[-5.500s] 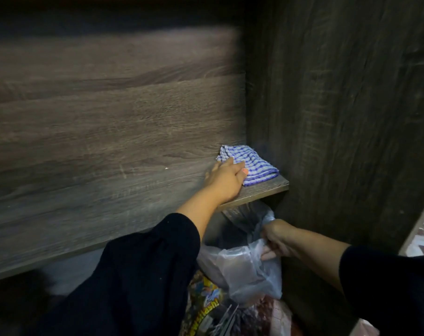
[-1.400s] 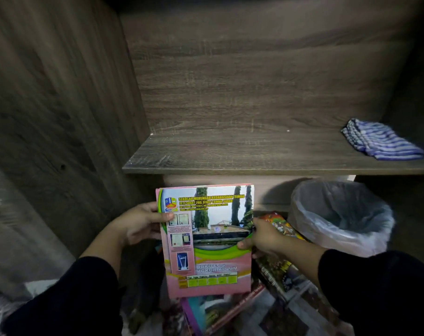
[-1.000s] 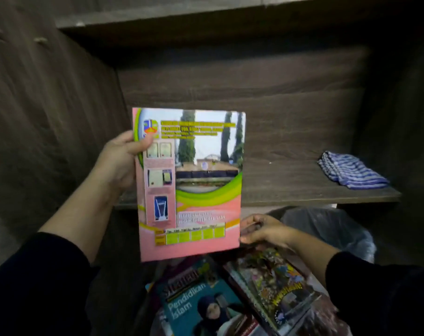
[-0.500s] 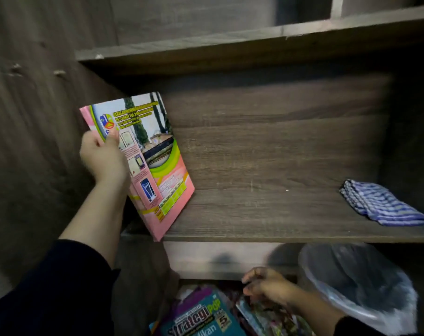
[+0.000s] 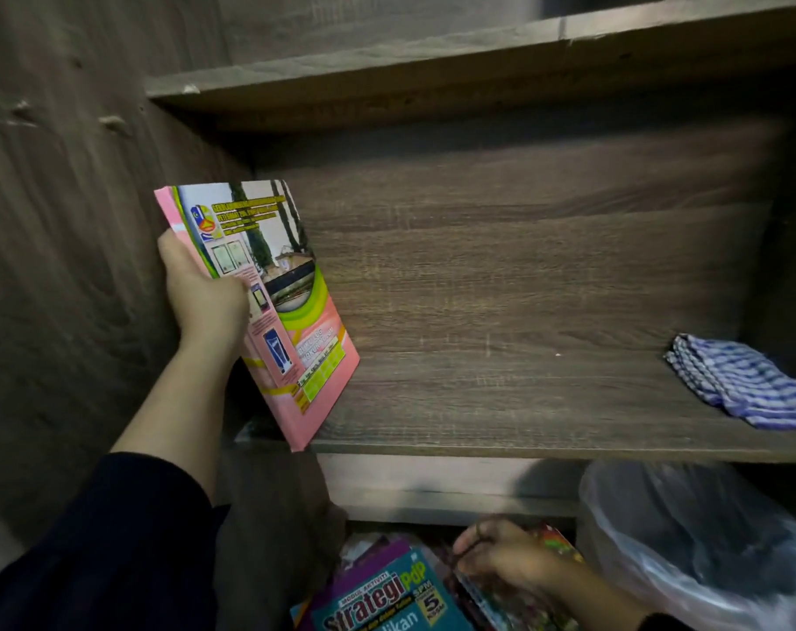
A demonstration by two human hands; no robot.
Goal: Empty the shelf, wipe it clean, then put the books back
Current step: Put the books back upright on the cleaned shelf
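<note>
My left hand point(image 5: 205, 298) grips a pink book point(image 5: 291, 321) with a green and photo cover, holding it upright and tilted at the left end of the dark wooden shelf point(image 5: 523, 403). The book's lower corner rests at the shelf's front edge. A folded blue striped cloth point(image 5: 742, 384) lies at the shelf's right end. Below the shelf my right hand point(image 5: 501, 562) reaches down onto a colourful book point(image 5: 555, 546) in a pile on the floor; its fingers curl on that book's edge. A teal "Strategi PdP" book point(image 5: 382, 598) lies beside it.
A bin lined with a clear plastic bag point(image 5: 687, 548) stands below the shelf on the right. The cabinet's side wall point(image 5: 68, 220) rises close on the left. Another shelf board point(image 5: 432, 70) runs overhead.
My left hand has carried the pink book further into the shelf's left corner and stood it more upright. My right hand stays low over the floor pile, now touching a colourful book.
</note>
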